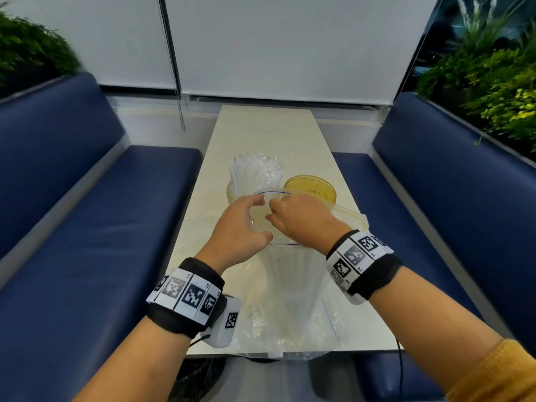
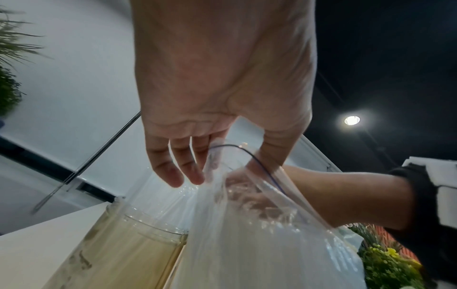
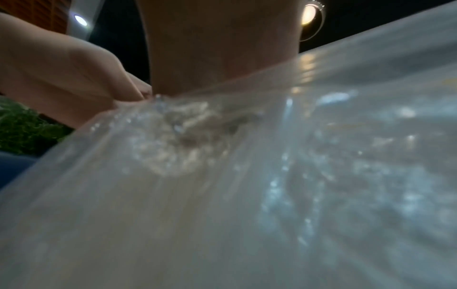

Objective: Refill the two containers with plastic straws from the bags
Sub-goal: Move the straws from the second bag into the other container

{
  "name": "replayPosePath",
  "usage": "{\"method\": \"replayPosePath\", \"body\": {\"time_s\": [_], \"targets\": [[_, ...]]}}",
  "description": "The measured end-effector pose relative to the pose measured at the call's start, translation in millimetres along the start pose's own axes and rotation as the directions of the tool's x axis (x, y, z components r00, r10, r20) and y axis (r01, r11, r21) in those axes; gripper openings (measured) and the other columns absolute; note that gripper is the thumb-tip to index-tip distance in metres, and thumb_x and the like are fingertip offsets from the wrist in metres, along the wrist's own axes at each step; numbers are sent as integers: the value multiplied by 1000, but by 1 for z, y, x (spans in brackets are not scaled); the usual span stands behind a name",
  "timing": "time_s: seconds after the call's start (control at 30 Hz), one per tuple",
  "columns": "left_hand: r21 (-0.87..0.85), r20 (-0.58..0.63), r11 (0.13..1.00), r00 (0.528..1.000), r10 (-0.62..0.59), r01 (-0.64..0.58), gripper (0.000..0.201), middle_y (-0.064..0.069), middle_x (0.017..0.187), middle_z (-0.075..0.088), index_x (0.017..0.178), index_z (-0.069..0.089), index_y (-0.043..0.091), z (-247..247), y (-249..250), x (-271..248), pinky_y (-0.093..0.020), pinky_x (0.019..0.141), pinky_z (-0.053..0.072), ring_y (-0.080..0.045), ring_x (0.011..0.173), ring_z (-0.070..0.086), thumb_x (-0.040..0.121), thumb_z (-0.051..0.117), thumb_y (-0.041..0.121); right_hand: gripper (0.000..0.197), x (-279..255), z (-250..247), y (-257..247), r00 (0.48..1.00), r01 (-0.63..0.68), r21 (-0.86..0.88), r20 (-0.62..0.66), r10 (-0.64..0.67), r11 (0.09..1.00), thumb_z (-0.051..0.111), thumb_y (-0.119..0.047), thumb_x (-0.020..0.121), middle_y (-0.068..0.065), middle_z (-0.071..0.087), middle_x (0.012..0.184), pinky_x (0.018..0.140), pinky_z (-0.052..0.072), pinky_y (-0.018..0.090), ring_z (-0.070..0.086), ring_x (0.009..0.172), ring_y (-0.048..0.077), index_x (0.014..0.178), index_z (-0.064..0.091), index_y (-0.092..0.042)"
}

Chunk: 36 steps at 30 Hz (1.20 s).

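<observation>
A clear zip bag (image 1: 293, 285) of straws stands upright near the table's front edge. My left hand (image 1: 264, 217) pinches its blue-lined rim between thumb and index and holds the mouth wide; the left wrist view shows that hand (image 2: 230, 166) on the bag (image 2: 259, 244). My right hand (image 1: 271, 210) reaches into the mouth with curled fingers. Plastic hides what they hold, and the bag (image 3: 222, 195) fills the right wrist view. Behind stand two yellowish containers: the left container (image 1: 230, 192) is packed with straws (image 1: 255, 172), the right container (image 1: 311, 188) holds none.
A pale flat lid or bag (image 1: 351, 219) lies right of the hands. Crumpled clear plastic (image 1: 261, 329) spreads at the front edge of the narrow white table (image 1: 261, 126). Blue benches (image 1: 72, 198) flank the table on both sides.
</observation>
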<state>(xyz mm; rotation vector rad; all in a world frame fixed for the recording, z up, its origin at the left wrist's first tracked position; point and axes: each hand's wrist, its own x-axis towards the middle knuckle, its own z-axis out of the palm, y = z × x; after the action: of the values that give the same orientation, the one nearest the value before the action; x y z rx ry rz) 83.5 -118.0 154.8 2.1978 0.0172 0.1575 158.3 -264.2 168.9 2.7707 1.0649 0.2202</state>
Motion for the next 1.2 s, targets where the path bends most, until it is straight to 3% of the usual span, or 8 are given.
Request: {"method": "replayPosePath", "body": {"time_s": [0.37,0.5,0.6,0.73,0.87,0.97,1.07,1.2], "targets": [[-17,-150,996,985,-84,82,100,12,117,47,132,52,23,30,9,5,-47,102,46,-17,118,51,51,84,74,30,-3,-59,11,938,94,196,-346,-21,976,42,-37,106,6,63,100,66,45,36,60,78,28,107,57,-11],[-107,-269,987,952,-144,119,73,10,86,45,81,47,29,43,14,11,-44,80,50,-20,85,50,41,74,83,31,1,-73,5,916,143,256,-401,-30,956,45,-38,105,5,64,99,69,47,34,61,79,25,108,61,-11],[-289,-299,951,933,-202,113,72,3,77,42,73,39,23,50,9,17,-42,71,43,-22,71,42,42,79,74,32,2,-67,-1,909,152,339,-417,3,928,50,-40,103,1,63,93,69,48,34,61,78,21,104,63,-10],[-386,-297,917,928,-225,99,73,0,96,73,102,64,24,53,-4,23,-52,81,58,-23,91,71,50,83,72,43,-4,-51,-5,869,146,728,-418,265,670,68,-54,87,-13,52,81,65,39,18,49,68,3,114,58,-22],[-335,-315,941,936,-158,46,32,6,83,69,86,65,27,47,0,24,-40,69,56,-31,86,70,69,66,54,88,-7,-23,-13,921,17,925,-162,354,380,87,-61,57,-12,61,114,90,51,23,60,106,4,130,49,-30],[-339,-318,940,939,-133,19,33,3,93,72,100,68,22,49,-2,25,-50,83,59,-25,92,71,81,67,50,49,-2,-6,-26,943,-27,967,-60,327,253,91,-41,66,-6,76,99,87,60,40,73,93,8,107,72,-21],[-288,-299,953,937,-183,95,43,7,92,73,104,67,27,42,-3,23,-44,80,61,-14,88,71,74,57,55,16,4,0,-38,891,30,972,-131,435,231,80,-24,81,-2,77,83,78,62,43,75,80,13,91,75,-13],[-145,-212,981,965,-156,127,56,10,103,70,111,62,33,34,-8,20,-47,86,59,-15,95,68,62,60,61,7,9,-10,-48,835,76,967,-195,514,244,70,-18,85,2,73,72,70,62,43,73,71,19,83,70,-11]]}}
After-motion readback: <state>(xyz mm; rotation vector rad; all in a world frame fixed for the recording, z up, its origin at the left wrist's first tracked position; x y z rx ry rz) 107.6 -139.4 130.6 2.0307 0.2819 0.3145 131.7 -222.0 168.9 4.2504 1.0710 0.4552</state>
